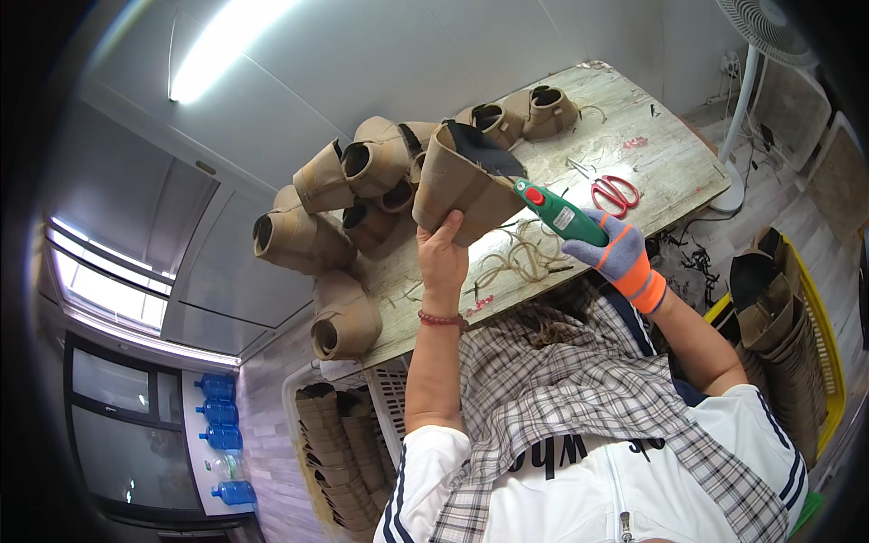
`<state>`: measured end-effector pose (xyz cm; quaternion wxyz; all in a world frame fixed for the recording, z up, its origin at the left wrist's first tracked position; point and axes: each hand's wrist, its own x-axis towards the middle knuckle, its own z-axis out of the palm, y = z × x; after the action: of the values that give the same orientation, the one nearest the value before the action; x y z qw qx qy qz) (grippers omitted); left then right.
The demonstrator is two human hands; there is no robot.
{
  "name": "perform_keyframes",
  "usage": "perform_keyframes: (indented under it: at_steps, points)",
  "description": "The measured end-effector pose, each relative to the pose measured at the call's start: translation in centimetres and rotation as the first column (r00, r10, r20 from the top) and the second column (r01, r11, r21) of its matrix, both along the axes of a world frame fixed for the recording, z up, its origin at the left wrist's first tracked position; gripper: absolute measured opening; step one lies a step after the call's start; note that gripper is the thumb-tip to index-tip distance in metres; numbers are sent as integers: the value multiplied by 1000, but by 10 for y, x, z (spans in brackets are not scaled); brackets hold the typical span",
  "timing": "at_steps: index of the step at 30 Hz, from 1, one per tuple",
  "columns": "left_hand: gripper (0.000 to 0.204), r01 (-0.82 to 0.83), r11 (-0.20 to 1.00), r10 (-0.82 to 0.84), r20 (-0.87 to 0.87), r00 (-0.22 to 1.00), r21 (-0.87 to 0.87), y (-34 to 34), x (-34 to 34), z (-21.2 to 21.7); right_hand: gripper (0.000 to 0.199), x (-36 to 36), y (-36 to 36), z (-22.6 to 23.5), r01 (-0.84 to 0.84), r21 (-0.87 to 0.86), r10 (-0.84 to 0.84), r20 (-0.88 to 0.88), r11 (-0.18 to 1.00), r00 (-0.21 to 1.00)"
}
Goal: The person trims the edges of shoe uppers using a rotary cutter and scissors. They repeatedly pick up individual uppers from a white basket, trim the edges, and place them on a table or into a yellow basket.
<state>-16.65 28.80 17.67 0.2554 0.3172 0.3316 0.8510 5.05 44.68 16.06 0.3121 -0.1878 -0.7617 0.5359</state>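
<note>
My left hand (443, 256), bare and with a red bead bracelet at the wrist, grips a tan shoe upper (453, 185) and holds it raised over the table. Its black lining shows at the top. In a grey and orange glove, my right hand (623, 258) is wrapped round a green handheld power tool (566, 217) with a red button. The tool's front end is at the right edge of the upper; I cannot tell whether it touches. Red-handled scissors (615, 195) lie on the table just beyond the tool.
More shoe uppers (303, 242) crowd the worn table's (670, 149) left and far sides. Loose cord (525, 258) and scraps lie on it. Stacked uppers fill a yellow basket (828, 362) at right and a white basket (389, 398) at left. A fan (747, 100) stands behind.
</note>
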Motion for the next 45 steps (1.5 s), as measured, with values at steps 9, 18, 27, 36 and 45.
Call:
perform_keyframes:
  at_steps: [9,18,27,36,45]
  points:
    - [40,9,1000,-11,98,995,27,-1,3,6,57,12,9,-3,57,387,-44,-42,920,998]
    - [40,-58,996,53,-76,996,-69,7,9,-16,53,1,6,-7,-40,32,43,-80,999,996]
    - [13,-625,750,221,-807,548,-219,6,22,-26,47,-8,11,2,14,-108,-13,4,994,1000]
    - [12,-681,731,78,-996,37,32,-1,8,-46,45,-5,15,13,-83,-375,72,-44,923,996]
    - [29,-675,734,-201,-973,-113,-73,-19,13,-48,33,-6,19,8,-73,-333,78,2,940,997]
